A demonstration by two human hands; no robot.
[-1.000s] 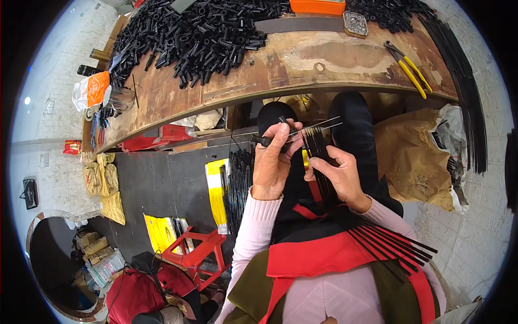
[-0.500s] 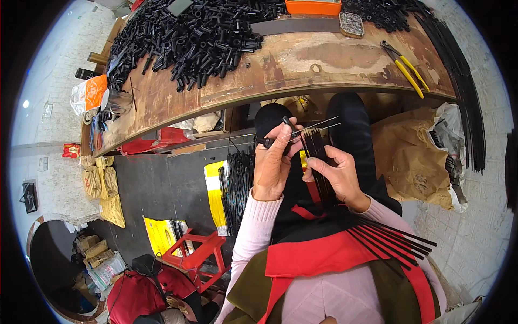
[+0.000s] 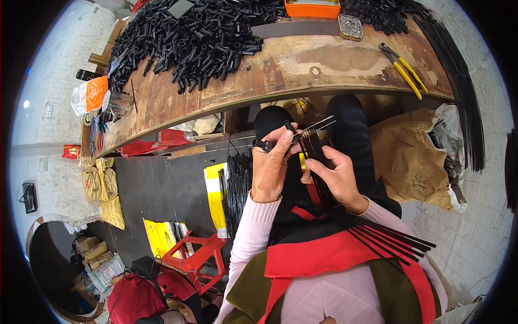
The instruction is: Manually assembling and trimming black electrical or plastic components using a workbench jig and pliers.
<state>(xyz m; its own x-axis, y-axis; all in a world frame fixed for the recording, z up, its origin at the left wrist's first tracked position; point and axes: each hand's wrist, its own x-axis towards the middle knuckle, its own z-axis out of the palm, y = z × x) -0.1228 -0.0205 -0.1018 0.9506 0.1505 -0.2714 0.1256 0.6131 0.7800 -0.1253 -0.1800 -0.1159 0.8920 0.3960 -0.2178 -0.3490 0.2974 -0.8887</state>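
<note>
My left hand (image 3: 270, 168) is closed around small black plastic tubular pieces (image 3: 264, 144); one sticks out past the thumb and another at the hand's left side. Two thin silvery wires (image 3: 322, 123) project to the right from its fingertips. My right hand (image 3: 339, 175) is closed, thumb on top, on a bundle of thin black rods (image 3: 314, 156). The bundle's upper ends lie beside the left fingertips, and I cannot tell whether the wires touch them. More black rods (image 3: 391, 237) fan out across my lap below the right wrist.
The wooden workbench (image 3: 259, 81) ahead carries a large heap of black tubular pieces (image 3: 199, 43), yellow-handled pliers (image 3: 404, 70), an orange box (image 3: 313, 8) and a small clear case (image 3: 350, 27). A brown paper sack (image 3: 413, 156) stands at right; a red stool (image 3: 199, 256) is lower left.
The silvery wires have shifted slightly left, and less of their length shows past the rods. My left hand has dropped a little. My right hand keeps its hold on the rods.
</note>
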